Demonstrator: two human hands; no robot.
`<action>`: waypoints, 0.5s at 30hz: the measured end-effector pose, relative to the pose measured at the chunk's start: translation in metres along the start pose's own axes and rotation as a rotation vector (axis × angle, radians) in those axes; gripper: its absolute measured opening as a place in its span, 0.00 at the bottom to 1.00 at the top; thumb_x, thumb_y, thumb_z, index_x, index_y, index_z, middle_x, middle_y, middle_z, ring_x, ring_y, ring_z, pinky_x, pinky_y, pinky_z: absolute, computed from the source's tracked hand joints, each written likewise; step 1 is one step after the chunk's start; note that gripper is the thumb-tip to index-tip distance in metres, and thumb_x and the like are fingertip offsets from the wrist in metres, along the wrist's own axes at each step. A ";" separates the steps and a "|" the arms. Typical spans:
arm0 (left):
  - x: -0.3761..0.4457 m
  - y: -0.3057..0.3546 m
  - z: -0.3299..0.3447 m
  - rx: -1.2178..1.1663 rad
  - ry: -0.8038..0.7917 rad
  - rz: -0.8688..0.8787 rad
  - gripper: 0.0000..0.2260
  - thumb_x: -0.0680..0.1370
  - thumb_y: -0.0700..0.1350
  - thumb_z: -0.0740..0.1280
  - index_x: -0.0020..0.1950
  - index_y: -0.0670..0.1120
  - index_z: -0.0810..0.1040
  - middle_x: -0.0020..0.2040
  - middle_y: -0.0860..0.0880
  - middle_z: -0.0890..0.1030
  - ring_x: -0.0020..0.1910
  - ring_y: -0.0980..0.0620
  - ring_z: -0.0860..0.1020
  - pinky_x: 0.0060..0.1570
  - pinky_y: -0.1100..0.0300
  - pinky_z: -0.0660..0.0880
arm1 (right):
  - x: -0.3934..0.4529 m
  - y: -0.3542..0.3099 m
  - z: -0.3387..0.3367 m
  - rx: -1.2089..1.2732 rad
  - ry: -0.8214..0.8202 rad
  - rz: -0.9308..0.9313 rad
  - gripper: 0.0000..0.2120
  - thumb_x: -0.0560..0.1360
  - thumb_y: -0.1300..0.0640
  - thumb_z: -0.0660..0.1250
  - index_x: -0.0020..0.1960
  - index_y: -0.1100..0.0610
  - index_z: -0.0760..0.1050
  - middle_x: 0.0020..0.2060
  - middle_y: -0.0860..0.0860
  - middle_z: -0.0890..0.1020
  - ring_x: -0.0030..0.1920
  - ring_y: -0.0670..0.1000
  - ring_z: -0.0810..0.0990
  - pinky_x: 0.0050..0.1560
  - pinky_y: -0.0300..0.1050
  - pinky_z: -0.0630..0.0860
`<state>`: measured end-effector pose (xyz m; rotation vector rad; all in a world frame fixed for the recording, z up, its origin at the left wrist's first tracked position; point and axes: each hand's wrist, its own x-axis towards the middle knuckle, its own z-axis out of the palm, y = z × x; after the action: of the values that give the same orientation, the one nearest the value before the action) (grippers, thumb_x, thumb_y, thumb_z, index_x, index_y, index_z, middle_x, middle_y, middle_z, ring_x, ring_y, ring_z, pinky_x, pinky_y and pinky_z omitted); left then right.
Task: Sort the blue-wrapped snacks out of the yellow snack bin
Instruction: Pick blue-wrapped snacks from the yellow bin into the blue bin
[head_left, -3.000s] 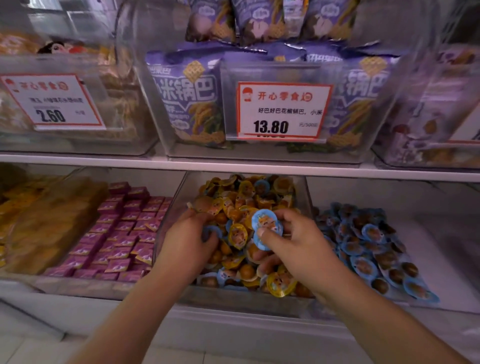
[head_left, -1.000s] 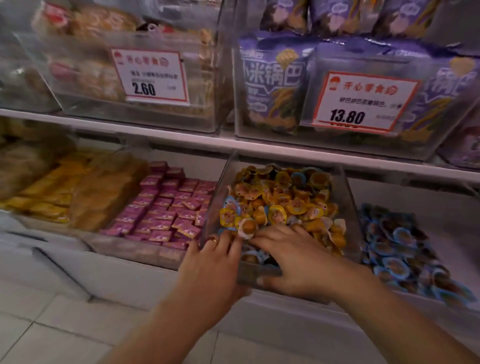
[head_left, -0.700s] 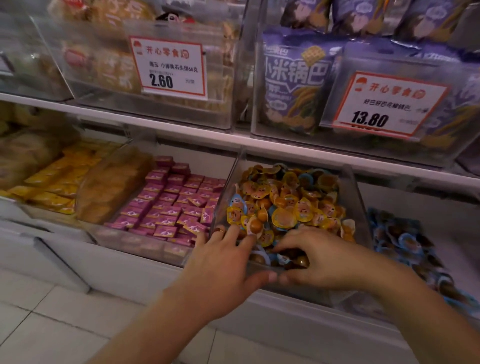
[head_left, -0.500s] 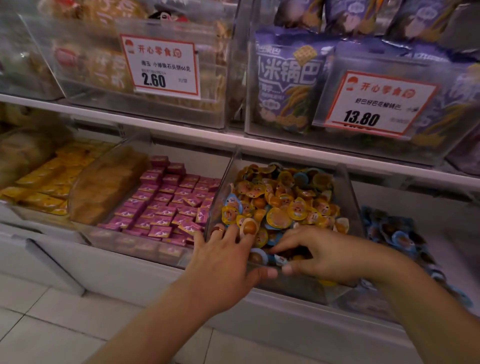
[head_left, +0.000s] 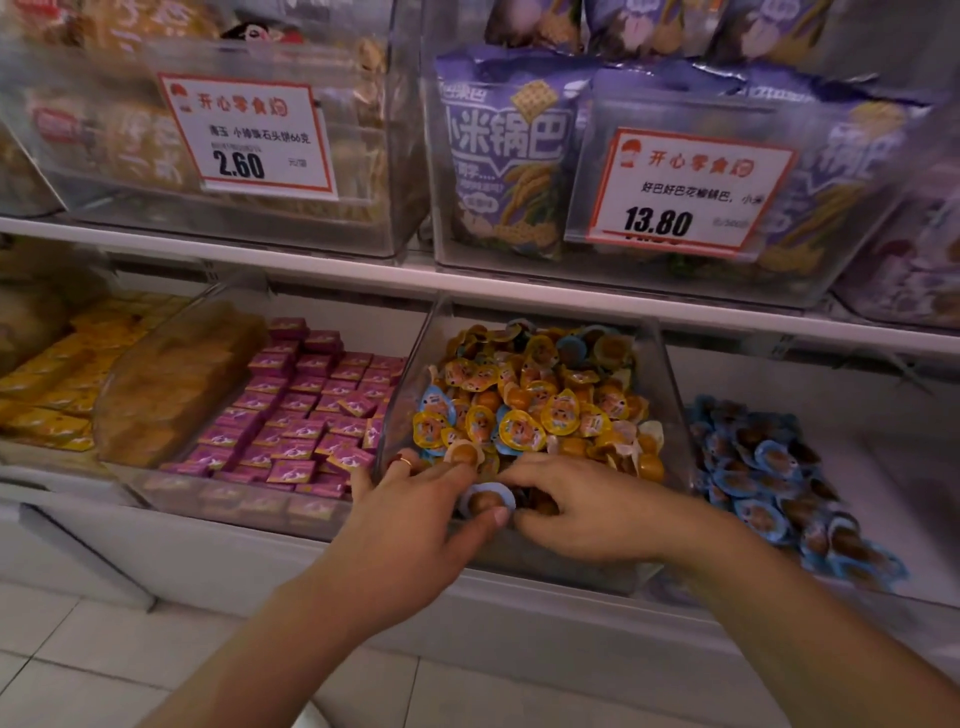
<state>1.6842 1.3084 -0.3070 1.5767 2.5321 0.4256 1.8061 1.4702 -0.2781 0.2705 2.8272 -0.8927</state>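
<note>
Currently, both hands work at the front edge of the clear bin (head_left: 410, 374). Left hand (head_left: 415, 512) pinches a round blue-wrapped snack (head_left: 487, 500), face toward the camera; right hand (head_left: 582, 512) fingers curl beside it, grasp indeterminate.

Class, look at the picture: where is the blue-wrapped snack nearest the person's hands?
In the head view, the blue-wrapped snack lies at the front of the yellow snack bin, between the left hand and right hand.
</note>
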 end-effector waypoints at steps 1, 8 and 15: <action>0.000 -0.001 0.000 -0.030 0.032 -0.003 0.20 0.77 0.69 0.51 0.58 0.59 0.72 0.43 0.64 0.70 0.56 0.54 0.66 0.59 0.46 0.61 | -0.001 0.001 -0.001 0.027 -0.010 -0.002 0.06 0.76 0.48 0.64 0.53 0.43 0.75 0.43 0.42 0.77 0.44 0.44 0.76 0.46 0.49 0.76; 0.000 -0.002 0.000 -0.120 0.467 -0.001 0.16 0.71 0.63 0.61 0.35 0.51 0.75 0.27 0.59 0.65 0.37 0.50 0.71 0.51 0.49 0.67 | 0.000 0.009 0.004 -0.100 -0.018 -0.022 0.29 0.70 0.35 0.66 0.69 0.40 0.69 0.60 0.39 0.76 0.56 0.40 0.73 0.54 0.41 0.74; 0.005 -0.001 -0.005 -0.243 0.643 -0.030 0.16 0.72 0.61 0.63 0.36 0.50 0.76 0.31 0.59 0.69 0.39 0.52 0.68 0.52 0.45 0.69 | 0.005 0.012 0.004 0.010 0.031 -0.011 0.22 0.70 0.42 0.74 0.62 0.42 0.77 0.52 0.39 0.80 0.51 0.40 0.78 0.52 0.44 0.79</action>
<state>1.6797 1.3110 -0.3022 1.4760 2.7671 1.3694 1.8041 1.4779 -0.2891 0.2735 2.8563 -0.9124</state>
